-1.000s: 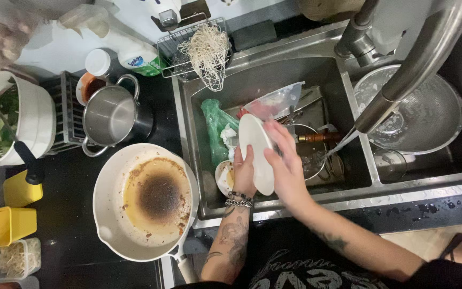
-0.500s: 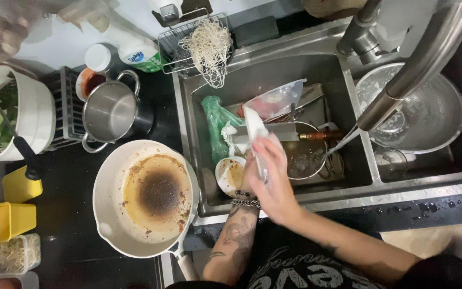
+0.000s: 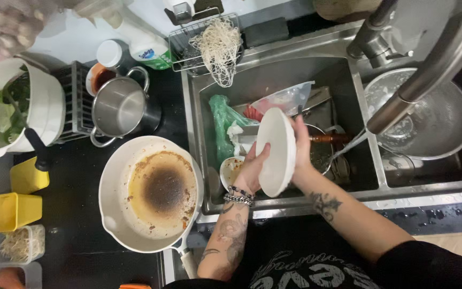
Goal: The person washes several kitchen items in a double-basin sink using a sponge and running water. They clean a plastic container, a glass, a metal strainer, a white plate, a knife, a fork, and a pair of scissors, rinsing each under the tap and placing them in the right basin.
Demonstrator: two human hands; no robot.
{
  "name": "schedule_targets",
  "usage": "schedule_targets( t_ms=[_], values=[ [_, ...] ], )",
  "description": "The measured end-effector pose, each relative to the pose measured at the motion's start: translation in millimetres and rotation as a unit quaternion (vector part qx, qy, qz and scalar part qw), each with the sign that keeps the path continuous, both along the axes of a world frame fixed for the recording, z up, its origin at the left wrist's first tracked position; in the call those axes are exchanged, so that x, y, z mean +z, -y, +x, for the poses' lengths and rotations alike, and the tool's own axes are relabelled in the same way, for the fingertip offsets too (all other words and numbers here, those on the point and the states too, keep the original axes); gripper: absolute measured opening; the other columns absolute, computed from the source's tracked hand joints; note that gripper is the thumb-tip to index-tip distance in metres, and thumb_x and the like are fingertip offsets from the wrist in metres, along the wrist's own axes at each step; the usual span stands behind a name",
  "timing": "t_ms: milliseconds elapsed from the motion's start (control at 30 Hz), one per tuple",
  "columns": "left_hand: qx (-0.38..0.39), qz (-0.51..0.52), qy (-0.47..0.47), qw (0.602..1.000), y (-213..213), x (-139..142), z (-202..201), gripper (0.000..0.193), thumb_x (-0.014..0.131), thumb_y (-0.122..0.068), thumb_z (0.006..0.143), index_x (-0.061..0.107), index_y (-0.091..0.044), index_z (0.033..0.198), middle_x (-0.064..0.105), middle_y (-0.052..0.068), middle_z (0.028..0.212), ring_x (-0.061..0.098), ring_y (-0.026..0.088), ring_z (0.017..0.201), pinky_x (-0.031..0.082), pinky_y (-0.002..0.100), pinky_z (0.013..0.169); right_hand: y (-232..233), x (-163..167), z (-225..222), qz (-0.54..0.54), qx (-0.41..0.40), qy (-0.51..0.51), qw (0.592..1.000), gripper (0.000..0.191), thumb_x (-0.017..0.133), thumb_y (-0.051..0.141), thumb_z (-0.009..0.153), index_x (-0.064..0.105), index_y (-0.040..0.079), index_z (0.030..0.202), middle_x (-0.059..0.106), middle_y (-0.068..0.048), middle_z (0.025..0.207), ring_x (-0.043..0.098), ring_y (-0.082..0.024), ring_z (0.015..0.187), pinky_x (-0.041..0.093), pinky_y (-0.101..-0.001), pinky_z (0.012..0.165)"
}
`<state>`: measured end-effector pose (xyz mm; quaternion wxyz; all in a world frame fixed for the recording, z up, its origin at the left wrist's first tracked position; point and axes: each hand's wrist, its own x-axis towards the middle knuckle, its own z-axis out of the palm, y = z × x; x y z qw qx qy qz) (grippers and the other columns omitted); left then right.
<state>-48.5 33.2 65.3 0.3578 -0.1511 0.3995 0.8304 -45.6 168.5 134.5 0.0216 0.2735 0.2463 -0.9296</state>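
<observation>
A white plate (image 3: 275,150) is held on edge over the steel sink (image 3: 274,75). My left hand (image 3: 251,172) grips its lower left rim, a beaded bracelet on the wrist. My right hand (image 3: 300,152) is pressed against the plate's right face, mostly behind it. A thin stream of water (image 3: 348,147) runs from the tap (image 3: 423,80) just right of the plate. Under the plate lie a small white bowl (image 3: 230,170), a green plastic bag (image 3: 221,126) and a knife with a brown handle (image 3: 330,138).
A white pan with a burnt bottom (image 3: 153,192) lies on the black counter left of the sink. Behind it stand a steel pot (image 3: 120,109), a white colander with greens (image 3: 12,109) and yellow tubs (image 3: 6,211). A steel bowl (image 3: 434,118) fills the right basin.
The plate was flat-on to me, then turned thin edge up, and now shows its back face again, held higher. Both hands shifted around it.
</observation>
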Motion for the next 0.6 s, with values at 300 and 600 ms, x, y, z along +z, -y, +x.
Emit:
schedule_targets(
  t_ms=[300, 600],
  values=[
    [0.056, -0.036, 0.093, 0.993, 35.3, -9.6, 32.8, 0.063, 0.045, -0.047, 0.102, 0.041, -0.006, 0.150, 0.060, 0.017, 0.140, 0.064, 0.029, 0.123, 0.057, 0.047, 0.099, -45.6, -38.9, -77.4, 0.276, 0.088, 0.022, 0.957, 0.040, 0.066, 0.023, 0.099, 0.053, 0.005, 0.133, 0.063, -0.012, 0.107, 0.064, -0.026, 0.090, 0.053, -0.0416, 0.076],
    [0.127, -0.020, 0.079, 0.989, 60.9, -1.2, 54.8, 0.068, 0.031, -0.053, 0.103, 0.037, -0.008, 0.153, 0.051, 0.012, 0.154, 0.052, 0.028, 0.138, 0.044, 0.043, 0.114, -50.6, -78.9, -120.3, 0.721, 0.376, 0.170, 0.557, 0.080, 0.086, 0.042, 0.077, 0.042, 0.026, 0.142, 0.064, -0.020, 0.128, 0.063, -0.039, 0.118, 0.054, -0.0523, 0.095]
  ],
)
